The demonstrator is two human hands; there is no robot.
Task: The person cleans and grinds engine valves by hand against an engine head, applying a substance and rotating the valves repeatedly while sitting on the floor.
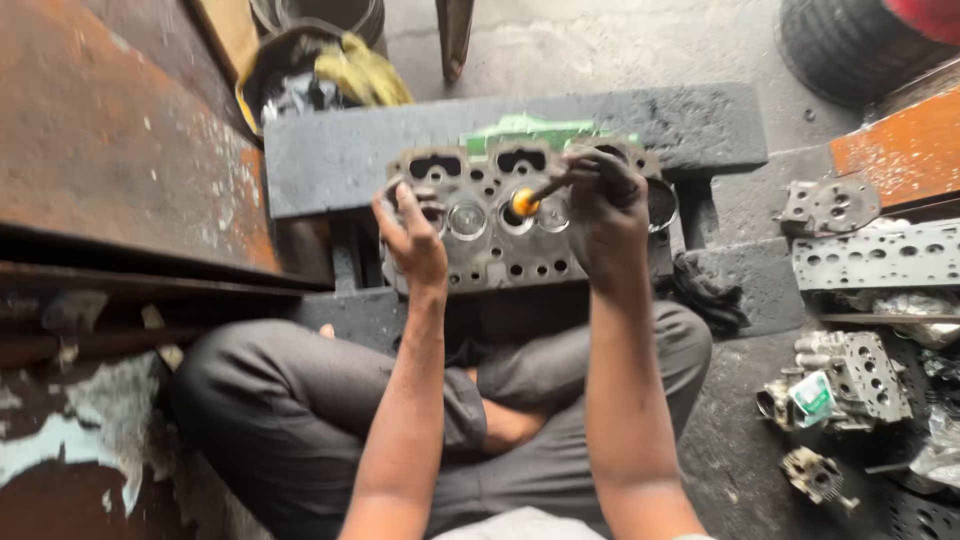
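A grey engine cylinder head (500, 255) lies face up on dark blocks in front of me, with round valves and several holes showing. My left hand (412, 238) rests on its left edge and steadies it. My right hand (605, 205) grips a thin stick tool (545, 190) that ends in an orange cup pressed on a middle valve. The grip of the fingers on the stick is partly blurred. My crossed legs in grey trousers sit just below the head.
A rusty metal slab (110, 140) fills the left. A dark block (350, 150) lies behind the head, with a yellow rag in a tub (365, 70). More cylinder heads (880, 255) and small parts (845, 375) lie at the right; a tyre (850, 45) stands at top right.
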